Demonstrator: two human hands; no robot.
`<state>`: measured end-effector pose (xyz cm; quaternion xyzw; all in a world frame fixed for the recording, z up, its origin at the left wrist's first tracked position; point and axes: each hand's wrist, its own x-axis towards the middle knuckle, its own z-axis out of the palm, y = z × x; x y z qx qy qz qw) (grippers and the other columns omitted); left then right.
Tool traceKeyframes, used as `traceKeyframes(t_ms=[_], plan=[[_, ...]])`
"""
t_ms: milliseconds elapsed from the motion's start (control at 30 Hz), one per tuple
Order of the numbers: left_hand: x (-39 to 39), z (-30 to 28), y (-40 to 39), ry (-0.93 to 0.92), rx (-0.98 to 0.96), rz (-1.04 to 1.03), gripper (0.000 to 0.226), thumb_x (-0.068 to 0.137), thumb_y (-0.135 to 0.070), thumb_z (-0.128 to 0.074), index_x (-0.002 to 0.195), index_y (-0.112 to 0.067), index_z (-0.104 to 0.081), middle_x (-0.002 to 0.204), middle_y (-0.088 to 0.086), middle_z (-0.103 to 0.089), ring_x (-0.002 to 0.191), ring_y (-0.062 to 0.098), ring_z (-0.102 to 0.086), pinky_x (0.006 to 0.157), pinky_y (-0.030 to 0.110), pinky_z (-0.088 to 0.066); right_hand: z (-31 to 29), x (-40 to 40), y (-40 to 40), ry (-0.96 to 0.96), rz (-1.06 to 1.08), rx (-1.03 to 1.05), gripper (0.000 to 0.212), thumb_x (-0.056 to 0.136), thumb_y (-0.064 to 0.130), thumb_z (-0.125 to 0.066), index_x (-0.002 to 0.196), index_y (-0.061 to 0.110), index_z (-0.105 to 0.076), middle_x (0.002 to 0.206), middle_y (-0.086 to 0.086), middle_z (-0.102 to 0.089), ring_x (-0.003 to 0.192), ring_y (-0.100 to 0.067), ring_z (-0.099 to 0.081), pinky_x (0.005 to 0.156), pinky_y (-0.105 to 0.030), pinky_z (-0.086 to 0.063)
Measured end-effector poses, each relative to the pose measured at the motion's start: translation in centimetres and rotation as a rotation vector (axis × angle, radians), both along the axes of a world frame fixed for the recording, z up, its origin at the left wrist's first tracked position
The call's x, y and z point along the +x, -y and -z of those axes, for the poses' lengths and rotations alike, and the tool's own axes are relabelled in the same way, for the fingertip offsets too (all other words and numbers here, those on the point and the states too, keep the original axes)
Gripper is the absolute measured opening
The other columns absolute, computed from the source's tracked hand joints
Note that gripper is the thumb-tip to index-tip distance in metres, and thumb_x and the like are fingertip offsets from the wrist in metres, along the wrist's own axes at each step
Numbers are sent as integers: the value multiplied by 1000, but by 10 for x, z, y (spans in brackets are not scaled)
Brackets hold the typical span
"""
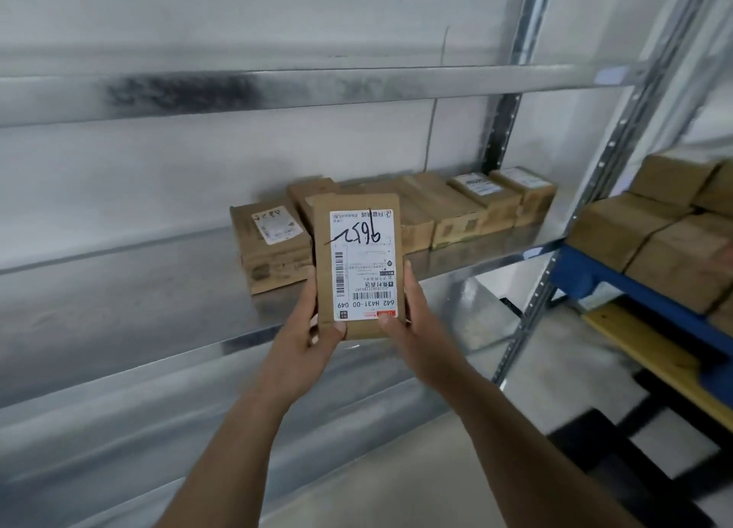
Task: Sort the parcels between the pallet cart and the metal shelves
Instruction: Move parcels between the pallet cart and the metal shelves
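Labelled brown parcel, frame centre: gripped at lower corners by left hand and right hand. Row of boxes on metal shelf behind.

hidden: our held parcel covered part of the shelf parcels behind it | cut off: the pallet cart and its boxes ran past the right edge | blurred: we could not read the small print on the label | fingers of both hands lay behind the parcel, unseen
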<state>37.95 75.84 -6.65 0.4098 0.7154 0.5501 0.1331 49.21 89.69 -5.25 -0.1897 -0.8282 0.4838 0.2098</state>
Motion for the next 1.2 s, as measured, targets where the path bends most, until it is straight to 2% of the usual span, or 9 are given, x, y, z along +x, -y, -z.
traceKeyframes(t_ms=[133, 233, 333, 567, 733, 900, 1033, 1133, 1200], plan=[[48, -1, -35, -29, -27, 53, 75, 94, -26, -52, 136, -64, -4, 127, -43, -42, 115, -20, -40, 79, 0, -39, 4, 59, -26, -43, 65, -9, 68, 98, 20, -47, 152, 30, -8, 142, 12, -48, 126, -3, -48, 106, -39, -42], [85, 0, -64, -31, -48, 111, 75, 93, -29, -52, 138, -62, -1, 134, -35, -43, 117, -15, -42, 88, 14, -41, 4, 104, -45, -103, 118, -20, 63, 98, 18, -47, 147, 42, -15, 139, 16, -50, 125, -3, -49, 103, -41, -45], [123, 0, -94, -6, -56, 189, 77, 92, -28, -54, 139, -61, -2, 136, -31, -44, 121, -6, -45, 100, 31, -43, 4, 151, -62, -100, 191, 19, 67, 99, 23, -47, 128, 71, -10, 127, 39, -46, 120, 9, -48, 100, -33, -47], [198, -1, -155, 17, -97, 398, 89, 87, -24, -64, 139, -61, -2, 136, -28, -44, 124, 6, -47, 106, 44, -38, 11, 245, -99, -110, 401, -15, 74, 98, 17, -48, 149, 43, -1, 143, 18, -43, 128, -2, -44, 106, -37, -42], [239, 1, -202, -61, -91, 511, 93, 85, -28, -65, 120, -79, 5, 117, -46, -40, 116, -4, -45, 90, 19, -38, 16, 296, -119, -124, 564, -32, 78, 97, 20, -51, 147, 47, 3, 144, 15, -41, 129, -6, -43, 107, -37, -40], [281, 1, -250, -52, -84, 672, 88, 84, -32, -67, 131, -70, -3, 115, -51, -42, 108, -21, -46, 90, 21, -43, 19, 343, -140, -149, 744, -49, 79, 95, 24, -54, 144, 47, 4, 129, 22, -49, 116, 2, -52, 95, -21, -44], [320, -5, -295, -75, -79, 799, 85, 83, -41, -64, 141, -55, -3, 127, -37, -43, 121, -3, -46, 102, 42, -43, 15, 386, -166, -174, 881, -24, 71, 94, 29, -56, 144, 49, -10, 116, 29, -55, 111, 2, -56, 92, -24, -46], [351, -9, -334, -42, -47, 909, 88, 85, -33, -65, 146, -46, -4, 121, -43, -44, 118, -8, -47, 102, 41, -45, 8, 420, -189, -192, 963, -9, 53, 92, 27, -58, 117, 65, -30, 116, 23, -60, 110, 6, -56, 85, -17, -49], [375, -13, -358, 4, -42, 980, 89, 82, -36, -66, 147, -43, -6, 133, -25, -46, 124, 4, -47, 101, 44, -45, 3, 442, -203, -182, 1037, 15, 50, 92, 31, -58, 116, 66, -33, 119, 26, -58, 112, 9, -53, 84, -13, -47]])
